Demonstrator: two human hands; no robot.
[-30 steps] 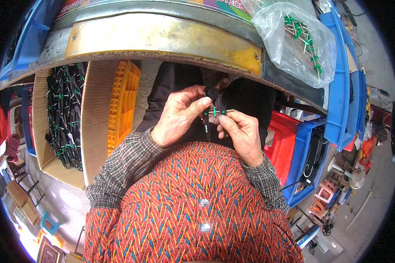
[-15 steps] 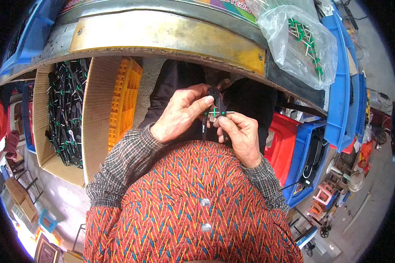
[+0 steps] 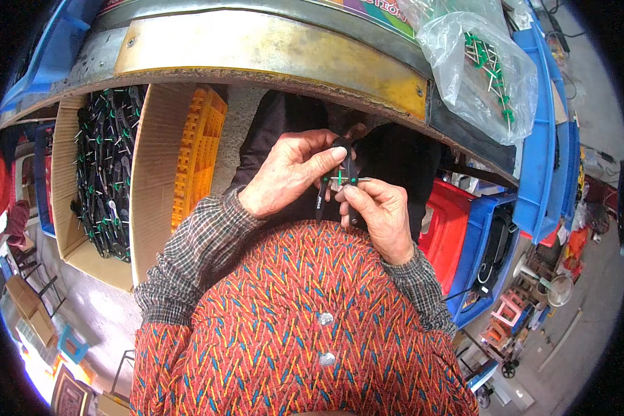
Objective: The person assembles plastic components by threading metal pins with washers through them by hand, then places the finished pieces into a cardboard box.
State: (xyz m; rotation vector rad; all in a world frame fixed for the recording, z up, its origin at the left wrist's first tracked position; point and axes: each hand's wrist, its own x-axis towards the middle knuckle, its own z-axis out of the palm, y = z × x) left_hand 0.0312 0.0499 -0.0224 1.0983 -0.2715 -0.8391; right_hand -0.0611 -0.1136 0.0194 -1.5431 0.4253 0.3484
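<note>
A black drawing compass (image 3: 351, 166) is held up in front of my lap. Its two legs hang apart, bridged by a thin metal rod with green parts on it. My left hand (image 3: 283, 175) pinches the hinge end between thumb and fingers. Closed around the right leg near the rod is my right hand (image 3: 383, 216), thumb against its fingers. The lower part of that leg is mostly hidden by the fingers. At the left, a cardboard box (image 3: 152, 180) holds several similar black compasses (image 3: 111, 170) with green and metal parts.
The workbench edge (image 3: 270, 45) runs across the top. A clear plastic bag (image 3: 457, 76) of green-fitted metal rods (image 3: 491, 73) lies at its right. Nearby are an orange crate (image 3: 200, 149), a red bin (image 3: 442, 229), and blue bins (image 3: 534, 152) on the right.
The compass's hinge end has tipped slightly right and turned under my left thumb. Both hands keep their grip, and the surroundings shift slightly in view.
</note>
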